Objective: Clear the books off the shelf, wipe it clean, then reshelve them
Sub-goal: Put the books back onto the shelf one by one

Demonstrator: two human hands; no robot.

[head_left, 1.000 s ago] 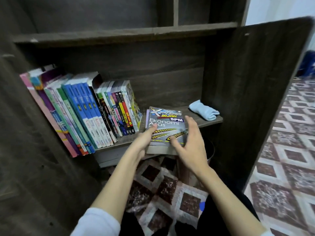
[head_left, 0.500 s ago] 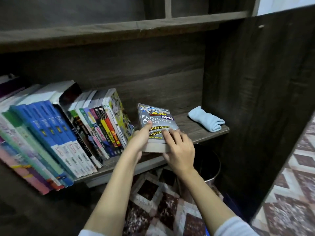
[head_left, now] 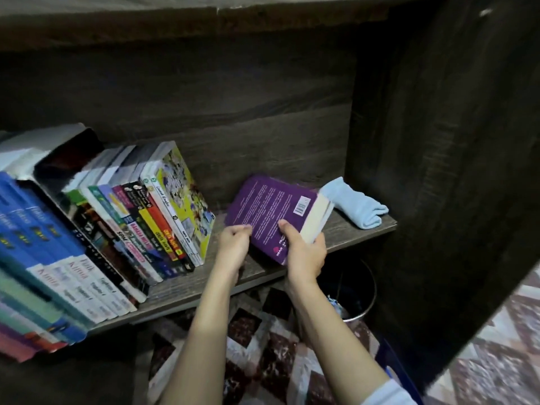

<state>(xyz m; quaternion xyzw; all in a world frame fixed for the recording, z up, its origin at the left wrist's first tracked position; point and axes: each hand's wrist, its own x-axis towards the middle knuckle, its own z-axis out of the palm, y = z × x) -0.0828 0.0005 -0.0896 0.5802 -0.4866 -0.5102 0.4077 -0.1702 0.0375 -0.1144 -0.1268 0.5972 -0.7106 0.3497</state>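
Since it seems bound for the leaning row of colourful paperbacks (head_left: pixel 122 229) at left, thick purple softcover book (head_left: pixel 270 210) tilts at frame centre over dark wooden shelf (head_left: pixel 353 239), right hand (head_left: pixel 305 257) clamped round its corner, left hand (head_left: pixel 233 248) pinching its edge.

We count two hands, left (head_left: pixel 233 247) and right (head_left: pixel 304 255), one purple book (head_left: pixel 271 209) between them, one folded blue cloth (head_left: pixel 353 204) and one dark bin (head_left: pixel 362 290). The leaning row of books (head_left: pixel 131 229) runs past a dozen; blur at the left stops our exact tally.
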